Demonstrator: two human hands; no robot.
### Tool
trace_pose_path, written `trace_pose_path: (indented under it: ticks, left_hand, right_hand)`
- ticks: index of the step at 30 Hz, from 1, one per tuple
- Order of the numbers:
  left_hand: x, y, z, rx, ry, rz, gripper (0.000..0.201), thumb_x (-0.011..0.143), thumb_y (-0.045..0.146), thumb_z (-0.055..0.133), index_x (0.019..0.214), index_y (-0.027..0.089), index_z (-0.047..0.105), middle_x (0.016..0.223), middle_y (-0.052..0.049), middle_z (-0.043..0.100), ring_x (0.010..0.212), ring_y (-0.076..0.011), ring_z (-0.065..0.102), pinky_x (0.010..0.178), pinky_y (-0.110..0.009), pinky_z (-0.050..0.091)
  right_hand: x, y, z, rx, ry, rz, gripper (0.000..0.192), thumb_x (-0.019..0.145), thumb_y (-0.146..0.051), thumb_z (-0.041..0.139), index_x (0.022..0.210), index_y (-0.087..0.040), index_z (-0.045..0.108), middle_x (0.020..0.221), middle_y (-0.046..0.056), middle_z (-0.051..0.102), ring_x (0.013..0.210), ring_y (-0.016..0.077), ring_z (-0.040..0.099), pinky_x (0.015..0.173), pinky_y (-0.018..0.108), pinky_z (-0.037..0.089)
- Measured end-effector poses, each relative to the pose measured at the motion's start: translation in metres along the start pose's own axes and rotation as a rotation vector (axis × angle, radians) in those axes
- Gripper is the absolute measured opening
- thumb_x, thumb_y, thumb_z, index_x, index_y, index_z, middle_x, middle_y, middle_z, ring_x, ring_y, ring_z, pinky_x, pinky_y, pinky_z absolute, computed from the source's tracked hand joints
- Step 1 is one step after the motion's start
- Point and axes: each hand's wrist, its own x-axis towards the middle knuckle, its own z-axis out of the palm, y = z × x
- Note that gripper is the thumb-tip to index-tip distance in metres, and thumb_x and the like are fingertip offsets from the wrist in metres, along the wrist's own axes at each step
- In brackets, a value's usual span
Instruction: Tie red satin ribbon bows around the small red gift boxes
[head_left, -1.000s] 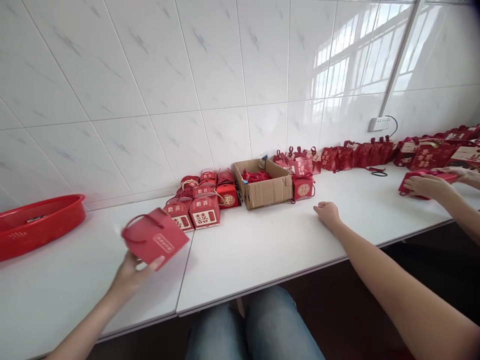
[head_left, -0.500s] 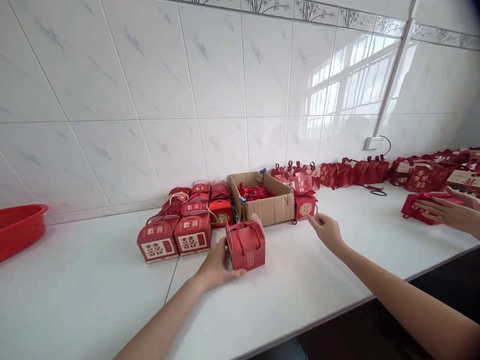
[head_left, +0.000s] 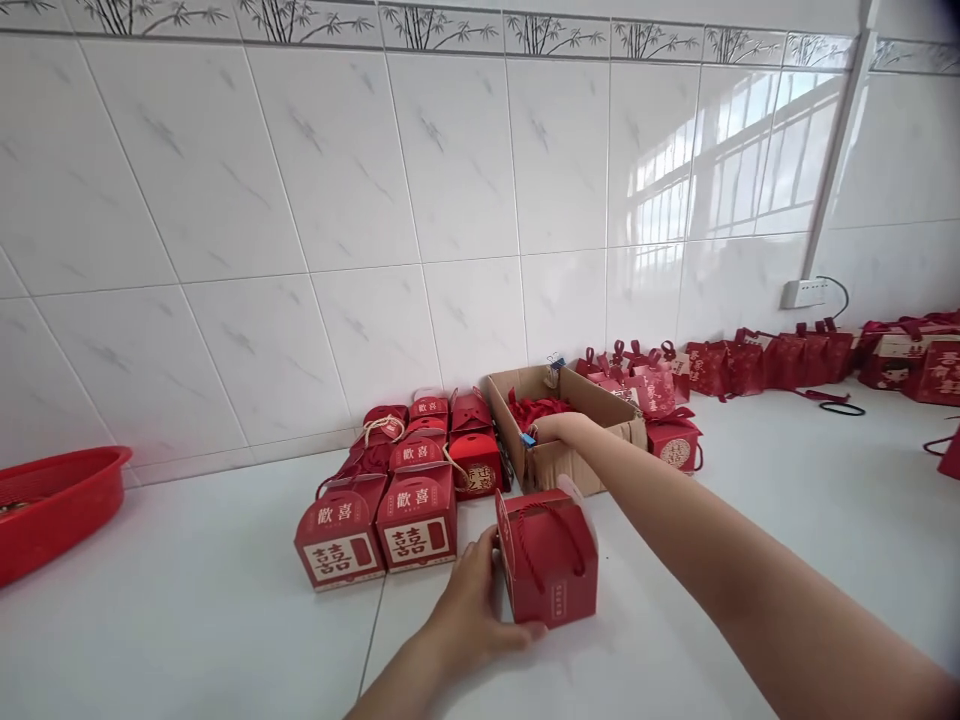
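White counter [head_left: 187, 620], tiled wall [head_left: 337, 200] behind. Left hand [head_left: 469, 610] cups red box [head_left: 551, 565] — fingers curled on it. Right hand [head_left: 559, 428] in cardboard carton [head_left: 570, 455] — grip unclear.

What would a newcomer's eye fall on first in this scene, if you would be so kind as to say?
Most likely the red gift box with rope handles standing on the white counter, steadied by the left hand. Just behind it, the right hand dips into an open cardboard box of red pieces. Left of that, a cluster of closed red boxes sits against the tiled wall.
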Motion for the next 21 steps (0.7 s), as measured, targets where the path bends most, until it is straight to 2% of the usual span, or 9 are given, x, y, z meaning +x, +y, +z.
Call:
trace_pose_path:
  ticks: [3,5,7,10,12,14,18,20,21]
  left_hand:
    - [-0.001,0.005,0.0,0.039,0.095,-0.084,0.103,0.046,0.036,0.085,0.136,0.034,0.035,0.126,-0.01,0.049,0.118,-0.0346,0.045,0.101,-0.05,0.038]
    - [-0.002,0.007,0.001,0.045,0.099,-0.083,0.103,0.046,0.037,0.084,0.136,0.033,0.035,0.124,-0.01,0.05,0.117,-0.0343,0.046,0.1,-0.049,0.039]
    - [-0.001,0.008,0.001,0.051,0.101,-0.093,0.105,0.046,0.038,0.084,0.138,0.033,0.035,0.125,-0.011,0.05,0.118,-0.0348,0.046,0.101,-0.05,0.038]
    - [0.001,0.006,0.003,0.066,0.111,-0.112,0.108,0.044,0.037,0.085,0.139,0.033,0.034,0.127,-0.012,0.049,0.12,-0.0355,0.044,0.103,-0.051,0.036]
    - [0.003,0.004,0.003,0.062,0.117,-0.105,0.108,0.044,0.036,0.086,0.139,0.034,0.034,0.128,-0.012,0.049,0.122,-0.036,0.043,0.104,-0.052,0.034]
    - [0.003,0.003,0.002,0.038,0.118,-0.087,0.107,0.044,0.036,0.086,0.138,0.035,0.034,0.129,-0.013,0.048,0.123,-0.0368,0.042,0.104,-0.052,0.033]
    - [0.001,0.003,0.001,-0.009,0.101,-0.08,0.106,0.047,0.037,0.086,0.139,0.034,0.034,0.129,-0.012,0.047,0.124,-0.0366,0.041,0.104,-0.052,0.033]
    - [-0.001,0.002,0.003,-0.005,0.113,-0.088,0.104,0.053,0.039,0.083,0.142,0.032,0.03,0.131,-0.012,0.044,0.126,-0.0356,0.039,0.105,-0.051,0.032]
    - [-0.003,0.002,0.003,0.003,0.135,-0.081,0.106,0.055,0.042,0.082,0.144,0.031,0.025,0.134,-0.013,0.041,0.128,-0.0358,0.037,0.106,-0.052,0.031]
  right_hand:
    - [-0.007,0.002,-0.006,0.021,0.108,0.059,0.018,0.089,-0.031,0.057,0.095,-0.016,0.064,0.096,0.007,0.065,0.086,0.0164,0.061,0.081,0.035,0.05]
    - [-0.019,0.002,-0.019,0.062,0.276,0.084,0.016,0.087,-0.025,0.055,0.095,-0.016,0.065,0.097,0.009,0.067,0.093,0.0218,0.061,0.09,0.042,0.045]
    - [-0.036,-0.001,-0.031,0.119,0.445,0.106,0.024,0.089,-0.025,0.045,0.104,-0.019,0.063,0.103,0.009,0.067,0.1,0.0249,0.06,0.095,0.05,0.039]
    - [-0.066,-0.007,-0.042,0.261,0.622,0.092,0.026,0.088,-0.028,0.045,0.103,-0.02,0.064,0.102,0.006,0.068,0.098,0.0233,0.061,0.094,0.049,0.041]
    - [-0.085,-0.012,-0.048,0.553,0.791,-0.013,0.018,0.081,-0.026,0.055,0.091,-0.017,0.067,0.093,0.007,0.07,0.091,0.0229,0.064,0.086,0.043,0.049]
    - [-0.101,-0.018,-0.056,0.777,0.906,-0.173,0.014,0.078,-0.025,0.06,0.087,-0.018,0.067,0.087,0.005,0.069,0.084,0.0208,0.065,0.076,0.038,0.053]
    - [-0.132,-0.031,-0.077,0.916,1.17,-0.461,0.008,0.08,-0.021,0.063,0.088,-0.02,0.065,0.083,0.001,0.066,0.082,0.0157,0.065,0.076,0.033,0.054]
    - [-0.145,-0.036,-0.085,0.936,1.173,-0.531,0.006,0.079,-0.017,0.063,0.084,-0.02,0.064,0.079,0.0,0.064,0.075,0.0133,0.064,0.07,0.029,0.054]
    - [-0.15,-0.038,-0.088,0.945,1.117,-0.542,0.005,0.078,-0.016,0.064,0.082,-0.02,0.064,0.076,0.0,0.064,0.07,0.0121,0.063,0.063,0.027,0.053]
